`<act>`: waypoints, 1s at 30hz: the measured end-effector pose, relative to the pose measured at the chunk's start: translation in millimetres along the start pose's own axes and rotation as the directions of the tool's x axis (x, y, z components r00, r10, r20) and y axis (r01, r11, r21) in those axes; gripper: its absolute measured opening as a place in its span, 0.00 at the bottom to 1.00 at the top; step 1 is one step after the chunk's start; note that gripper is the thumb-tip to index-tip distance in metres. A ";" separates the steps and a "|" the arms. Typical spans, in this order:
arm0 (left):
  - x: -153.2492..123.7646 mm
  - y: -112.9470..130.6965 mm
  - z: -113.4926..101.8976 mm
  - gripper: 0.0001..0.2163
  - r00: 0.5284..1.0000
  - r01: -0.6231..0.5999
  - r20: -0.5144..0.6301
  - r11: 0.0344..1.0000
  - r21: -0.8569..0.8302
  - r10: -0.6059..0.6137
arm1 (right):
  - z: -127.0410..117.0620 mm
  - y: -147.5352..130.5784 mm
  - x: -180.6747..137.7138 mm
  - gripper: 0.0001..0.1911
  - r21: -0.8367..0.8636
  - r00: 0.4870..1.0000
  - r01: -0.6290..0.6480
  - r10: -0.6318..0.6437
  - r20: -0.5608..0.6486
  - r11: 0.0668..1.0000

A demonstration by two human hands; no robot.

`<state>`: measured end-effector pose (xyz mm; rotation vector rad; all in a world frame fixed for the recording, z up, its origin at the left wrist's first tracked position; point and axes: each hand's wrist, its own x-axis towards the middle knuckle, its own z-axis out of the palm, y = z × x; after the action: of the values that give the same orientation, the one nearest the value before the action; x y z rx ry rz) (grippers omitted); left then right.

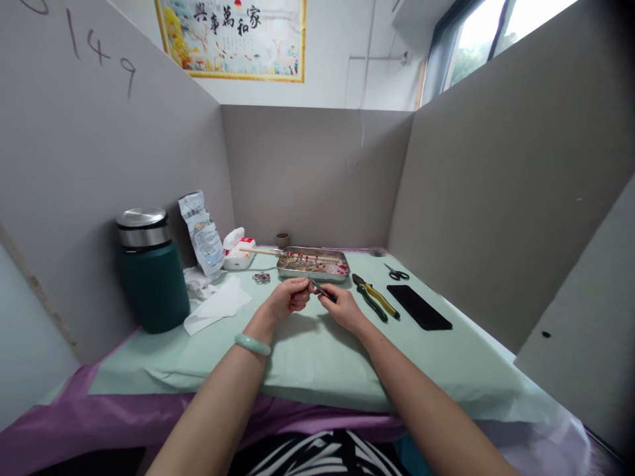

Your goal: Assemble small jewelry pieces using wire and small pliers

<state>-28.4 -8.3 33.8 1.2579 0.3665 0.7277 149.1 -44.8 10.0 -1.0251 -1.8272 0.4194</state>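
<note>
My left hand (288, 297), with a pale green bangle (253, 344) at its wrist, is closed in a pinch in front of the tray. What its fingertips hold is too small to make out. Close beside it, my right hand (341, 307) is closed around slim dark pliers (325, 293), whose tip points at the left fingertips. Just beyond both hands lies a metal tray (313, 276) with red and gold-coloured beads and small parts in it. A thin wooden stick (262, 251) rests across the tray's left edge.
Right of my hands lie green-and-yellow pliers (378, 299), black-handled scissors (398, 274) and a black phone (419, 307). On the left stand a green flask (153, 277), a foil pouch (202, 231) and a tissue pack (240, 254). A small bead pile (261, 278) lies left of the tray. Grey partitions (317, 175) surround the table.
</note>
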 end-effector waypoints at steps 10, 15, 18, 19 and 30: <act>-1.8 -0.4 -1.7 0.10 0.999 0.003 0.055 0.999 -0.044 -0.001 | 1.4 1.7 0.2 0.13 -0.003 0.995 0.094 -0.094 -0.030 0.996; -3.1 -0.1 -1.8 0.10 0.996 0.030 0.086 0.997 -0.069 -0.024 | 1.0 2.0 -0.4 0.13 -0.047 0.987 0.152 -0.154 -0.040 0.987; -3.3 -0.7 -3.0 0.10 0.992 0.066 0.115 0.995 -0.075 -0.057 | 0.3 3.0 -1.1 0.13 -0.090 0.980 0.186 -0.191 -0.049 0.978; -3.3 -0.9 -3.2 0.11 0.990 0.082 0.124 0.994 -0.071 -0.073 | 0.1 3.4 -1.3 0.12 -0.109 0.978 0.198 -0.205 -0.051 0.974; -2.4 -2.1 -3.5 0.11 0.990 0.090 0.108 0.996 0.015 -0.091 | -0.5 2.7 -0.9 0.11 -0.164 0.978 0.179 -0.193 -0.075 0.970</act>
<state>-31.6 -7.7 30.4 1.2761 0.3358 0.5782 151.0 -43.9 8.0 -0.9507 -1.8770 0.1157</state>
